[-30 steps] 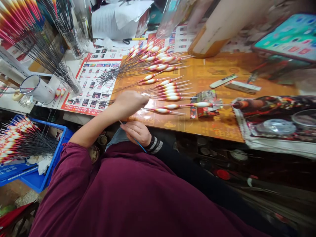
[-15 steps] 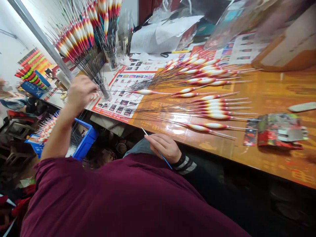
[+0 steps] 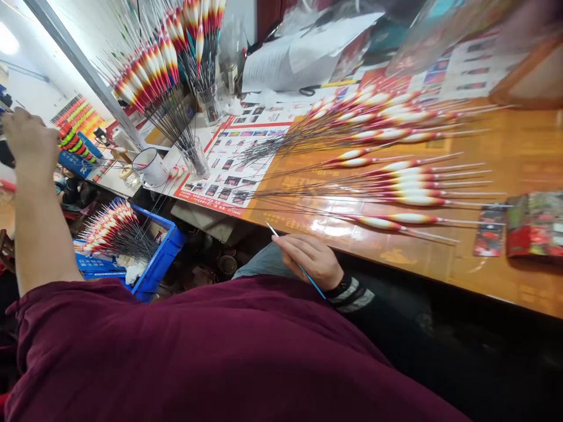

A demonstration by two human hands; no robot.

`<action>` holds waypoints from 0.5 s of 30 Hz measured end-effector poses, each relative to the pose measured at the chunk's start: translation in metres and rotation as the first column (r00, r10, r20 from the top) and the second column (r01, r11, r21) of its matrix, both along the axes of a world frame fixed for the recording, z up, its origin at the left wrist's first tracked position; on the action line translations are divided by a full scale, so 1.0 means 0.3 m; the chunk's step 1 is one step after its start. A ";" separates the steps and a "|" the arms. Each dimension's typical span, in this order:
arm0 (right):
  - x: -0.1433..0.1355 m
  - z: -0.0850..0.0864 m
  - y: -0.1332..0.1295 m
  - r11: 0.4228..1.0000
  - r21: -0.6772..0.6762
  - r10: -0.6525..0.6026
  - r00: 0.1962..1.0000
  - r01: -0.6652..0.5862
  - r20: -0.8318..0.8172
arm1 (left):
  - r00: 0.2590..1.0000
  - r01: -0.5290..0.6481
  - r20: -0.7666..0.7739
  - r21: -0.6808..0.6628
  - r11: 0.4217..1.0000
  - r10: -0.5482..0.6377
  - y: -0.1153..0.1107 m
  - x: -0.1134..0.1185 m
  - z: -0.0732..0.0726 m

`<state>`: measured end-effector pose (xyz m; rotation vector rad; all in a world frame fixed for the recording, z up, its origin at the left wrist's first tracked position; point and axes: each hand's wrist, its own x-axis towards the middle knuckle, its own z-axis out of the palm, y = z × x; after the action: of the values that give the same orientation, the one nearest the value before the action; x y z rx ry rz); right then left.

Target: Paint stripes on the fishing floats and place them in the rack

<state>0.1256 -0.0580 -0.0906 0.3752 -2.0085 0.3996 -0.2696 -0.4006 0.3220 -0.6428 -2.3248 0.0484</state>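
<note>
My right hand (image 3: pixel 310 258) rests at the table's near edge, fingers shut on a thin blue brush (image 3: pixel 314 285) that sticks out both ways. My left hand (image 3: pixel 26 140) is raised far out to the left, away from the table, seen from the back with its fingers curled; what it holds is hidden. Many red, white and yellow fishing floats (image 3: pixel 409 199) on long dark stems lie fanned across the orange table (image 3: pixel 484 258), beyond my right hand.
Glass jars (image 3: pixel 196 158) packed with upright floats (image 3: pixel 149 64) stand at the left end, beside a white mug (image 3: pixel 152 167). Below it, a blue crate (image 3: pixel 162 258) holds more floats. A printed sheet (image 3: pixel 233 158), papers, scissors (image 3: pixel 321 87) and a red packet (image 3: pixel 534 225) lie about.
My left hand left the floats on the table, swung left with one float, and is now raised far left. My view turned left. The right hand kept still with the brush.
</note>
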 end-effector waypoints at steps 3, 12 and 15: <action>-0.001 0.008 -0.001 1.000 0.008 -0.009 1.000 0.009 -0.004 | 0.988 0.009 0.154 0.086 0.996 -0.022 0.098 -0.135 -0.093; -0.002 0.021 -0.005 0.999 0.030 -0.020 1.000 0.020 0.006 | 0.964 -0.068 0.266 0.157 0.985 0.024 0.287 -0.306 -0.275; -0.001 0.013 -0.003 1.000 0.010 -0.009 1.000 0.008 0.027 | 0.964 -0.053 0.266 0.154 0.987 0.010 0.298 -0.317 -0.295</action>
<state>0.1252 -0.0590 -0.0866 0.3687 -2.0382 0.3918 -0.3646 -0.3112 0.2334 -0.5593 -2.5632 -0.2202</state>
